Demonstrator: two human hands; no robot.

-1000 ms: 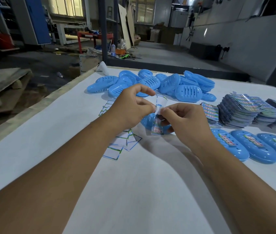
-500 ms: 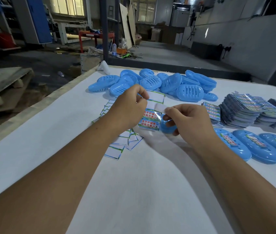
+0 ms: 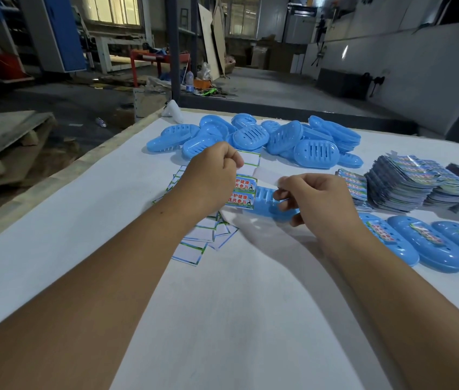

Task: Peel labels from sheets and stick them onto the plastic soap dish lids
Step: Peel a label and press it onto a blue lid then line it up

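Observation:
My left hand (image 3: 211,178) grips a label sheet (image 3: 243,192) by its upper edge; the sheet still carries two printed labels and shows one bare slot at the top. My right hand (image 3: 315,201) pinches a peeled label (image 3: 266,175), seen from its white back and stretched between the two hands. A blue soap dish lid (image 3: 270,204) lies on the table under my right hand, partly hidden by the fingers.
Several unlabelled blue lids (image 3: 253,136) are heaped at the back. Labelled lids (image 3: 425,246) lie in a row at the right. Stacks of label sheets (image 3: 408,187) stand behind them. Used backing sheets (image 3: 194,246) litter the white table (image 3: 82,249) by my left forearm.
The top label has come away from the sheet. My right hand has drawn it off to the right, and the sheet now faces the camera flat.

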